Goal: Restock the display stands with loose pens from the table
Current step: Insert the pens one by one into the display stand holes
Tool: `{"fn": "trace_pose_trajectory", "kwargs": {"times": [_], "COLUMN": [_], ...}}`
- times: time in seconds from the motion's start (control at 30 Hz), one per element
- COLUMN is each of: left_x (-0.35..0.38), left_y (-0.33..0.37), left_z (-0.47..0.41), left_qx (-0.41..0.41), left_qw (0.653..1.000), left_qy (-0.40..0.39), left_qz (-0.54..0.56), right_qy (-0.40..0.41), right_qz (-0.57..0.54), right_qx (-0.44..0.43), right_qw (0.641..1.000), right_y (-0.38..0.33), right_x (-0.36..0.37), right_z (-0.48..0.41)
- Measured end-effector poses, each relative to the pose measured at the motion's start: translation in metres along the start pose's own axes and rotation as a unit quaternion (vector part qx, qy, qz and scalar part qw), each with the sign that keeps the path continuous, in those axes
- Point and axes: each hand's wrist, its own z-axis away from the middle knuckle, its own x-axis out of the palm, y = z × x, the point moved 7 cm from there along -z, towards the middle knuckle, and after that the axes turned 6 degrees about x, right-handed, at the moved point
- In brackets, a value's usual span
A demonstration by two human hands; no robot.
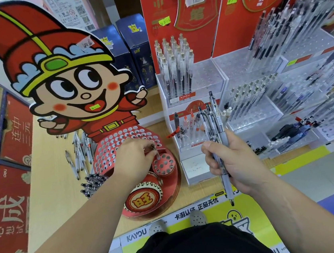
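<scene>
Head view, looking down at a wooden table (pixel 49 181) crowded with pen displays.

Left hand (pixel 133 161): fingertips pinched together on a single pen (pixel 156 153). The pen stands nearly upright with its lower end at a hole in the small round holder (pixel 156 169), a red cup with a perforated top. That holder sits at the front of the cartoon stand (pixel 68 75), a cardboard figure in a red hat whose red skirt is full of holes, most of them unfilled.

Right hand (pixel 232 160): fingers and thumb wrapped round a bundle of pens (pixel 214 125). These are clear barrels with dark clips, held upright, with the tips poking out below the palm.

Loose pens (pixel 80 155) lie scattered on the table to the left of the cartoon stand. A darker heap (pixel 92 183) lies just beside the left forearm (count not readable).

A red drum (pixel 143 197) with a gold character sits at the near edge of the stand's base. Behind the right hand is a white stand (pixel 176 67) with a block of clear pens in its top tier and a few mixed pens lower down. Further right are clear tiered stands (pixel 262 94), partly filled. Blue boxes (pixel 132 47) stand at the back.
</scene>
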Motion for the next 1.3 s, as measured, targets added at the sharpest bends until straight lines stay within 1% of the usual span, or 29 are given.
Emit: {"fn": "trace_pose_trajectory", "kwargs": {"times": [0.17,0.23,0.27,0.3,0.33,0.37,0.43,0.47,0.5,0.6,0.73,0.9,1.07,1.17,1.23,1.3], "left_x": [-0.004,-0.021,-0.035,-0.048,-0.058,-0.062,-0.058,-0.055,-0.053,-0.048,-0.046,-0.046,-0.043,-0.045,-0.050,-0.058], "left_y": [0.005,0.019,0.031,0.045,0.061,0.075,0.092,0.095,0.095,0.090,0.087,0.083,0.080,0.076,0.072,0.065], "left_z": [-0.002,-0.003,-0.003,-0.002,-0.001,-0.001,-0.001,-0.001,-0.001,0.000,0.003,0.007,0.013,0.014,0.016,0.017], "left_qx": [0.006,0.024,0.035,0.045,0.042,0.021,-0.044,-0.069,-0.089,-0.135,-0.164,-0.177,-0.210,-0.215,-0.211,-0.214], "left_qw": [1.000,0.999,0.998,0.996,0.992,0.978,0.926,0.907,0.897,0.876,0.850,0.835,0.826,0.823,0.814,0.797], "left_qy": [-0.006,0.025,0.050,0.070,0.072,0.054,0.024,0.030,0.043,0.074,0.087,0.087,0.056,0.050,0.064,0.089], "left_qz": [-0.028,-0.040,-0.023,0.021,0.098,0.199,0.373,0.414,0.431,0.456,0.493,0.514,0.521,0.524,0.537,0.558], "right_qy": [-0.026,-0.047,-0.060,-0.072,-0.085,-0.100,-0.122,-0.127,-0.125,-0.109,-0.082,-0.075,-0.062,-0.069,-0.061,-0.041], "right_qz": [0.014,-0.003,-0.007,0.001,0.012,0.020,0.030,0.035,0.043,0.065,0.046,0.021,0.063,0.059,0.045,0.025], "right_qx": [0.002,0.010,0.013,0.012,0.008,0.006,0.001,-0.003,-0.007,-0.011,0.003,0.010,0.006,0.009,0.000,0.006], "right_qw": [1.000,0.999,0.998,0.997,0.996,0.995,0.992,0.991,0.991,0.992,0.996,0.997,0.996,0.996,0.997,0.999], "right_y": [-0.002,-0.002,-0.002,-0.004,-0.005,-0.005,-0.007,-0.007,-0.006,-0.005,-0.004,-0.004,0.003,0.004,0.002,0.003], "right_x": [0.008,0.013,0.015,0.019,0.025,0.031,0.042,0.045,0.045,0.042,0.032,0.028,0.028,0.029,0.027,0.021], "right_z": [0.001,0.002,0.002,0.002,0.003,0.004,0.006,0.006,0.005,0.004,0.002,0.001,-0.001,0.001,0.002,0.002]}}
